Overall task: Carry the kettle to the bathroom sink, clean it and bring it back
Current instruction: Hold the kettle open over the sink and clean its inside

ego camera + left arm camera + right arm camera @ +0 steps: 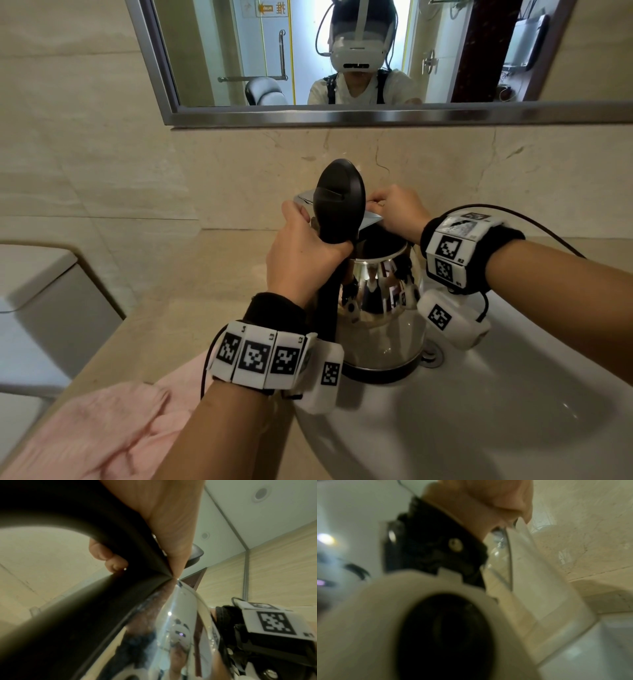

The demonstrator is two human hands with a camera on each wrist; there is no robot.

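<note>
A shiny steel kettle (380, 308) stands upright in the white sink (513, 411), its black lid (339, 198) flipped up. My left hand (301, 250) grips the kettle's black handle near the top; in the left wrist view my fingers (106, 555) curl round the handle (85, 520) beside the mirrored body (171, 628). My right hand (400, 212) reaches behind the lid, its fingers curled over the chrome faucet lever (371, 219). The lid hides most of the faucet. The right wrist view is blurred and shows only my right hand (488, 500) from below.
A pink towel (102, 428) lies on the beige counter left of the sink. The drain (431, 356) sits just right of the kettle's base. A mirror (342, 51) hangs on the marble wall behind. A white toilet tank (34, 308) stands at the far left.
</note>
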